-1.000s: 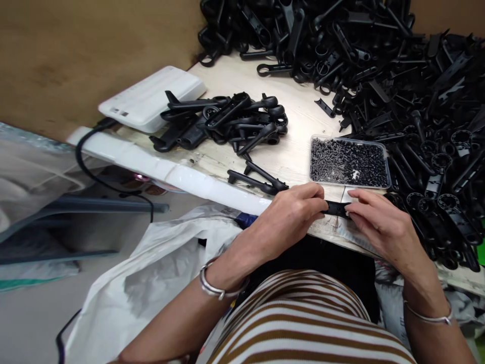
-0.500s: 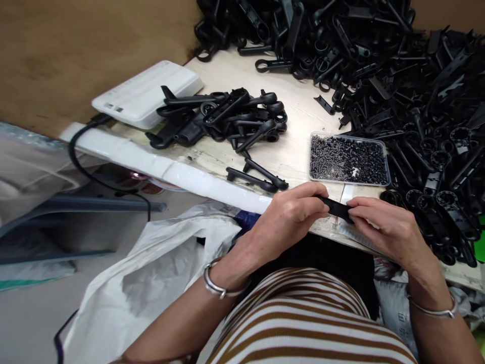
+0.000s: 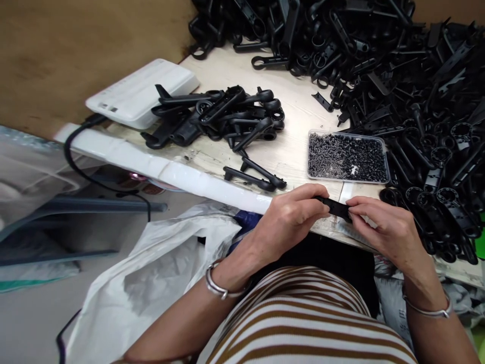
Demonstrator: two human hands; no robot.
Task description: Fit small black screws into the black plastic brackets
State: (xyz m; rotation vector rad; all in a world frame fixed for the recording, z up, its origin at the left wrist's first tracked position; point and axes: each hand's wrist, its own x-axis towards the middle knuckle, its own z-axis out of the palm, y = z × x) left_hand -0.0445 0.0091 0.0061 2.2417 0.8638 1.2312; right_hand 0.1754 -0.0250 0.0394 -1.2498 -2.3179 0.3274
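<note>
A short black plastic piece point(image 3: 336, 208) is held between my two hands above the table's front edge. My left hand point(image 3: 297, 210) pinches its left end, and my right hand point(image 3: 382, 222) pinches its right end. My fingertips cover both ends, so its full shape is hidden. Just beyond my hands lies a clear shallow box point(image 3: 348, 156) full of tiny dark parts that look like screws. Two slim black handle-like pieces point(image 3: 255, 174) rest at the table edge, left of my left hand.
A small heap of black plastic handles point(image 3: 223, 116) lies beside a white flat device point(image 3: 142, 93) with a black cable point(image 3: 76, 167). Large piles of black parts point(image 3: 379, 76) cover the back and right. A white bag point(image 3: 162, 253) hangs below the padded white table edge point(image 3: 162, 169).
The camera view has shifted slightly. Both hands keep the same grip on the black plastic piece, with almost no visible movement.
</note>
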